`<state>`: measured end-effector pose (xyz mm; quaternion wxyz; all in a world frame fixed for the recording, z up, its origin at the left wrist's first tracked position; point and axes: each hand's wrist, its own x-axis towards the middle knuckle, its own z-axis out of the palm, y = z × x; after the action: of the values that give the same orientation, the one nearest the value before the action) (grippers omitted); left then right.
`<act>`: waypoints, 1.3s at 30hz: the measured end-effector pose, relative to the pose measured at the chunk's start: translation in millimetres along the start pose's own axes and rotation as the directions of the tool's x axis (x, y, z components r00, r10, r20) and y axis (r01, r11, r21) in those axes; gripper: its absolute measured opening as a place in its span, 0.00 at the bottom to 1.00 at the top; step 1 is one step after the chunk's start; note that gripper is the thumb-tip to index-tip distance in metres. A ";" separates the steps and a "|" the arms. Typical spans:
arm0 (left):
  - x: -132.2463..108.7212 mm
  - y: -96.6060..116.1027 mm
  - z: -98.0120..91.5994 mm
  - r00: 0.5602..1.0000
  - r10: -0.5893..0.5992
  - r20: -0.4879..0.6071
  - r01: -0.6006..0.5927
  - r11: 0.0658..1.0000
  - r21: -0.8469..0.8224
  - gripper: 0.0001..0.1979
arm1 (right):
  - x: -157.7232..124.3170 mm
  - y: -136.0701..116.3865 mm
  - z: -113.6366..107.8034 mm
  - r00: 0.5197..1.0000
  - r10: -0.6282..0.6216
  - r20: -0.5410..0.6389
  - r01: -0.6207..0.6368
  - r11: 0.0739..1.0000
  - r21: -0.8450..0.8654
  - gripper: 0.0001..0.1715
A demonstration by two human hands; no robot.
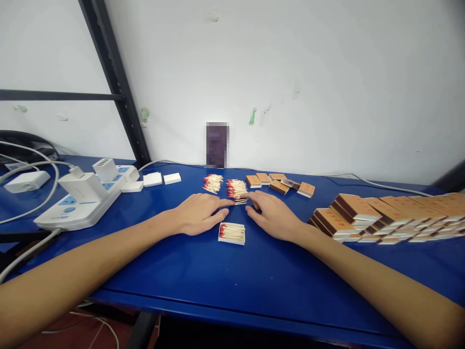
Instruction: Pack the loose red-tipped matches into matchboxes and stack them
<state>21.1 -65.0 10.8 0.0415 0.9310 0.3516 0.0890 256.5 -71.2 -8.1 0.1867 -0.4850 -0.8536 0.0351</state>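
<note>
Two heaps of red-tipped matches lie on the blue table, a smaller heap (212, 183) to the left and a larger pile (237, 188) beside it. My left hand (199, 214) rests palm down, its index fingertip at the left end of the pile's nearest matches and its thumb apart. From the other side, my right hand (274, 213) reaches the same pile, with its index finger stretched over the matches and its thumb spread. Neither hand has a match gripped between its fingers. Just in front of them sits an open white matchbox tray (231, 241) filled with matches, heads to the left.
Several white trays (152, 179) lie back left, near a power strip (78, 206) with chargers and cables. Orange matchbox sleeves (279, 186) are scattered back right. Stacked matchboxes (392, 215) stand at right. A blurred dark rectangle (217, 145) is against the wall.
</note>
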 end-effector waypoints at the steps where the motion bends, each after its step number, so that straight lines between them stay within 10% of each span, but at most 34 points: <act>1: -0.1 0.1 -0.2 1.000 0.001 0.002 -0.001 1.000 -0.001 0.23 | 0.1 0.2 0.2 1.000 0.000 0.000 0.000 1.000 -0.002 0.20; 39: 0.5 0.4 -2.2 0.998 -0.043 0.039 0.043 0.999 -0.014 0.24 | -0.5 -3.0 -1.4 0.999 0.034 -0.019 -0.033 0.998 0.052 0.19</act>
<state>21.3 -64.9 13.1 0.0568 0.9245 0.3699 0.0727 254.8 -73.4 -6.2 0.2067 -0.4948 -0.8422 0.0554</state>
